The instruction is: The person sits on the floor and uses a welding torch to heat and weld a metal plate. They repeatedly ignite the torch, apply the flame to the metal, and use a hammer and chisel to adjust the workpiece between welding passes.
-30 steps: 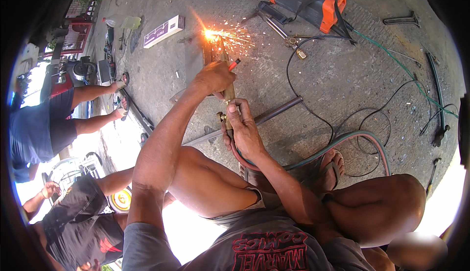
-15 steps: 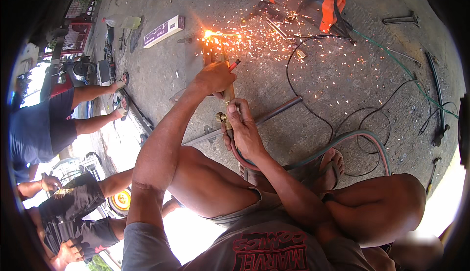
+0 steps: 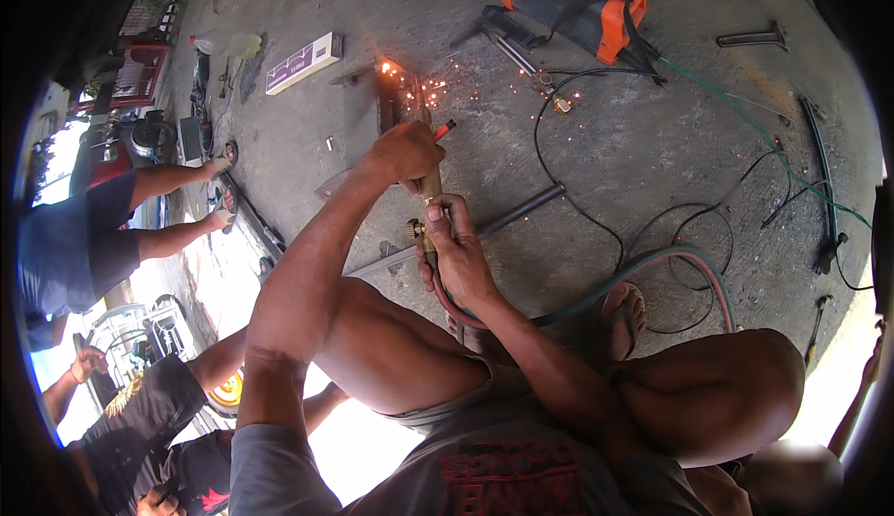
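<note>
Far L, two co-workers are seen side-on: one in dark blue (image 3: pixel 65 246), one in black shorts (image 3: pixel 140 414). A white-&-purple box (image 3: pixel 304 64) is set on the concrete (image 3: pixel 652 143), then a flat metal piece (image 3: pixel 358 111), its far end lit by an orange glow w/ sparks (image 3: pixel 388 71). Next, L hand (image 3: pixel 405 155) is wrapped round the fwd part of a brass torch (image 3: pixel 432 183); a red, black-ended stick (image 3: pixel 445 129) is also held there, angled up-R. Torch is in front of the knees, long axis approx straight away from the person, tip pointed fwd & slightly L, just R of the glow. Torch's rear, by a knobbed valve (image 3: pixel 415 228), is gripped in R hand (image 3: pixel 459 255), thumb on top; its far fingers are part hidden. Red & green hoses (image 3: pixel 684 253) are looped off R. Beyond, a grey-orange machine (image 3: pixel 568 4) is seen.
</note>
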### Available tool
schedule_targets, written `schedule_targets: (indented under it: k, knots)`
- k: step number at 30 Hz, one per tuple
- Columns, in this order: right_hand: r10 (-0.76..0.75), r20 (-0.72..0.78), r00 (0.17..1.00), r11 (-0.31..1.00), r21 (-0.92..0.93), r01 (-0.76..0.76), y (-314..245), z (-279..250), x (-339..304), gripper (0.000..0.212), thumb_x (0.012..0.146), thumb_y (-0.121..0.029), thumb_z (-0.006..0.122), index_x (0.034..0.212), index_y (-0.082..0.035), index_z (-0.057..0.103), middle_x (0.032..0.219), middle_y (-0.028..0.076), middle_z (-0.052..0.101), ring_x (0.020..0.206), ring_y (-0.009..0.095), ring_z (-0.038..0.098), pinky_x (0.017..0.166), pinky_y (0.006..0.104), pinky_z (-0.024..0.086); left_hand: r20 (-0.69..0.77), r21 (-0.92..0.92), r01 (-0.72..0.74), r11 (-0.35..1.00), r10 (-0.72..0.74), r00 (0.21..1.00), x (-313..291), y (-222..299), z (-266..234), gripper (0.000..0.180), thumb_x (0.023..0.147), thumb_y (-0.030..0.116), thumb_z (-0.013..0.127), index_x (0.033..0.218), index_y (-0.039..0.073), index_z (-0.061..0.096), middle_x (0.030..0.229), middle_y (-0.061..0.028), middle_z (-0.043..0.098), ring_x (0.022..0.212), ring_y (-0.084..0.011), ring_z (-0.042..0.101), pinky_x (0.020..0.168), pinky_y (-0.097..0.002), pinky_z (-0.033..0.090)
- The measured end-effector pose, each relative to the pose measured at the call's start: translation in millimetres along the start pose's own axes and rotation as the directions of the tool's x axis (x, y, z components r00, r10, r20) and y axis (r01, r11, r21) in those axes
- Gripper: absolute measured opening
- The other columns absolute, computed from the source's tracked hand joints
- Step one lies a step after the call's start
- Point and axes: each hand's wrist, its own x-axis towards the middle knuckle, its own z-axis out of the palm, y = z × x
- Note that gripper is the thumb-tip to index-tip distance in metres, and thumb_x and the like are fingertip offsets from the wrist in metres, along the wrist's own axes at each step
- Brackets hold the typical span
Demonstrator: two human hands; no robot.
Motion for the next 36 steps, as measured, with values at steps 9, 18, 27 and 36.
schedule_targets:
  k: [9, 18, 27, 36]
  knots:
    - [-0.168, -0.066, 0.984, 0.955, -0.256, 0.146, -45.3, 14.7, -32.8, 0.047, 0.114, -0.045, 0.050, 0.144, -0.009, 0.052, 0.077, 0.002, 0.055, 0.057, 0.006, 0.052, 0.049, 0.0269, 0.043, -0.616, 0.386, -0.384, 0.839, 0.544, 0.569, -101.9, 90.0, -25.4, 0.022, 0.093, 0.016, 0.066, 0.090, -0.005, 0.070, 0.082, -0.0276, 0.073, 0.072, -0.0441, 0.075, 0.070, -0.0480, 0.062]
    - [-0.245, 0.193, 0.950, 0.563, -0.770, 0.301, -202.0, 42.8, 32.4, 0.057, 0.108, -0.050, 0.060, 0.141, -0.005, 0.048, 0.086, 0.006, 0.063, 0.068, 0.011, 0.061, 0.058, 0.0306, 0.053, -0.771, 0.592, -0.612, 0.524, 0.590, -0.240, -163.8, 143.6, -14.6, 0.019, 0.092, 0.020, 0.076, 0.098, 0.006, 0.065, 0.077, -0.0096, 0.073, 0.060, -0.0288, 0.071, 0.052, -0.0417, 0.051]
    - [-0.313, 0.098, 0.945, 0.342, -0.916, 0.209, -340.0, 105.7, 23.1, 0.059, 0.106, -0.054, 0.064, 0.132, -0.006, 0.041, 0.079, 0.009, 0.065, 0.056, 0.012, 0.058, 0.046, 0.0307, 0.048, -0.741, 0.636, -0.729, 0.254, 0.464, -0.485, -212.6, 137.0, -32.0, 0.019, 0.099, 0.025, 0.075, 0.098, 0.008, 0.069, 0.064, -0.0106, 0.064, 0.055, -0.0281, 0.065, 0.055, -0.0419, 0.051]
    - [-0.594, -0.144, 0.791, 0.655, -0.658, 0.372, -326.6, 38.3, -13.8, 0.042, 0.113, -0.050, 0.048, 0.133, -0.014, 0.038, 0.077, 0.013, 0.062, 0.047, 0.014, 0.051, 0.039, 0.0294, 0.043, -0.706, 0.611, -0.740, 0.281, 0.616, -0.349, -141.6, 123.3, -5.8, 0.021, 0.103, 0.023, 0.067, 0.092, 0.006, 0.062, 0.073, -0.0140, 0.070, 0.062, -0.0332, 0.072, 0.056, -0.0440, 0.055]
